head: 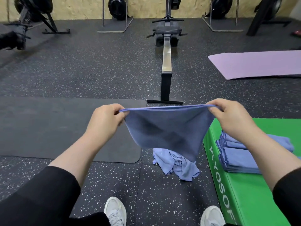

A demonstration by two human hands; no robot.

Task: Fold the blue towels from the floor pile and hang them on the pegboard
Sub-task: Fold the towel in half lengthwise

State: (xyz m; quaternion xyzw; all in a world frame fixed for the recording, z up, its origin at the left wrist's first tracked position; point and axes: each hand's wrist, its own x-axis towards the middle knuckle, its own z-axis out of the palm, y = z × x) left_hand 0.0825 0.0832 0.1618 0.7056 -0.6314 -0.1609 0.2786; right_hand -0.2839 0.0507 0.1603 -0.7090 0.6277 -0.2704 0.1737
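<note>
A blue towel (169, 128) hangs in the air in front of me, stretched flat along its top edge. My left hand (105, 119) pinches its left top corner and my right hand (231, 118) pinches its right top corner. Below the towel, a crumpled pile of blue towels (179, 165) lies on the speckled floor. Folded blue towels (239, 159) lie stacked on the green plyo box (254, 193) at the right, partly hidden by my right forearm. No pegboard is in view.
A rowing machine (167, 62) stands straight ahead, its foot just beyond the towel. A black mat (57, 128) lies on the floor at left and a purple mat (260, 64) at right. Exercise equipment lines the back wall. My white shoes (115, 211) are at the bottom.
</note>
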